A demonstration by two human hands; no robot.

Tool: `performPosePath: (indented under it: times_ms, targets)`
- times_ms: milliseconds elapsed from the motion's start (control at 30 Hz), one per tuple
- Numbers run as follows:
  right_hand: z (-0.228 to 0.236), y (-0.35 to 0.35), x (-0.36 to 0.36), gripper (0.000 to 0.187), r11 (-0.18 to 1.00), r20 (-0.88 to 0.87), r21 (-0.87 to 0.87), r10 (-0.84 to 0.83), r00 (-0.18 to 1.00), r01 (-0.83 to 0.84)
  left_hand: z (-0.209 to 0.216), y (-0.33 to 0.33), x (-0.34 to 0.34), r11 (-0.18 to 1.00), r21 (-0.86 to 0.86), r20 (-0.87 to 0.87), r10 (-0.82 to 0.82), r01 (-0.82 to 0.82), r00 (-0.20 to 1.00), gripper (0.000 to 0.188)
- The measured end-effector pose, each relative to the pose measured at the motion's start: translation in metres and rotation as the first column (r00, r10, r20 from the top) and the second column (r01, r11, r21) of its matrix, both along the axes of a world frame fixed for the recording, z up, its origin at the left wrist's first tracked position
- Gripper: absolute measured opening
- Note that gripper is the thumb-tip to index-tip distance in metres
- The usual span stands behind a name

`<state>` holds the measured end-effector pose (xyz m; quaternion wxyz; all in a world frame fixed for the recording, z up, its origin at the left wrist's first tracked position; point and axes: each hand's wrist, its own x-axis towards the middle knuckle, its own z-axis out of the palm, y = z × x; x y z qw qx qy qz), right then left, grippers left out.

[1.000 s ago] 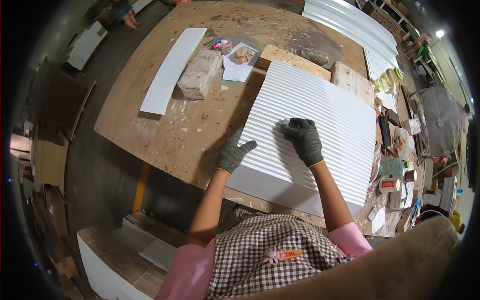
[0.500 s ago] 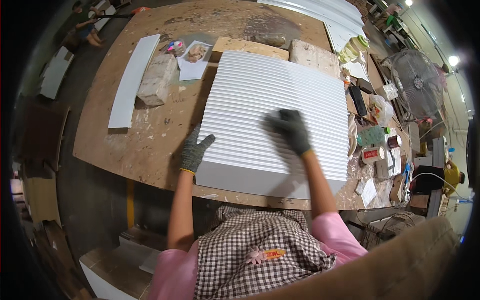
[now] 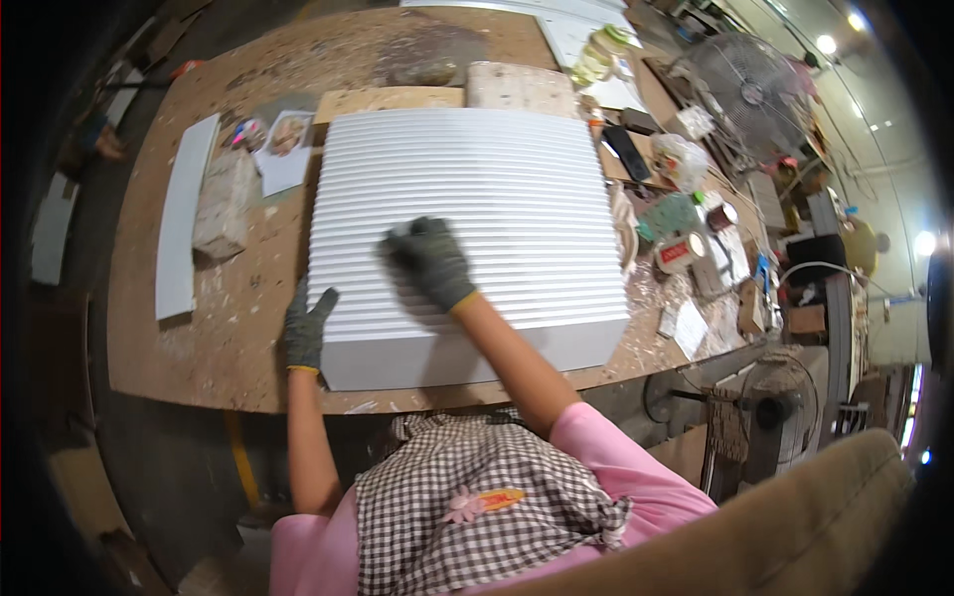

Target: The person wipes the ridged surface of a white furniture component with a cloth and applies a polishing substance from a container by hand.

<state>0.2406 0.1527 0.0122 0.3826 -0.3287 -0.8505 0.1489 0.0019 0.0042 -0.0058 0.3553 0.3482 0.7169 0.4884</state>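
We locate the white ribbed panel (image 3: 537, 228) flat on the brown surface (image 3: 253, 308), directly in front of the person; its ridges run left to right, and a plain grey band (image 3: 477, 356) forms the near side.

We find the gloved left hand (image 3: 310, 326) at the panel's left edge, partly open, thumb spread from the fingers and directed over the ribs. We find the gloved right hand (image 3: 432, 263) over the ribbed face, left of centre, fingers bent; motion blur prevents us from telling how far it is closed or whether it has hold of anything.

Beyond the far edge we note a yellowish wooden block (image 3: 388, 99) and a whitish block (image 3: 522, 87), side by side. To the left, we identify a worn block (image 3: 226, 204) beside a long white strip (image 3: 187, 223). To the right, a red-and-white cup (image 3: 679, 253) lies near a clear plastic bag (image 3: 683, 162).
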Motion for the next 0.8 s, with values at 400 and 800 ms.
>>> performPosePath:
  times_ms: [400,800]
  targets:
    - [0.027,0.036,0.337,0.037,0.438,0.443,-0.157,-0.77,0.459,0.885,-0.017,-0.005,-0.012,0.999,-0.044,-0.167,-0.016,0.008,0.986,0.067]
    - [0.028,-0.001,0.311,0.022,0.777,0.127,0.033,-0.628,0.768,0.629,-0.009,-0.005,-0.008,0.994,-0.106,-0.303,-0.056,0.024,0.951,0.08]
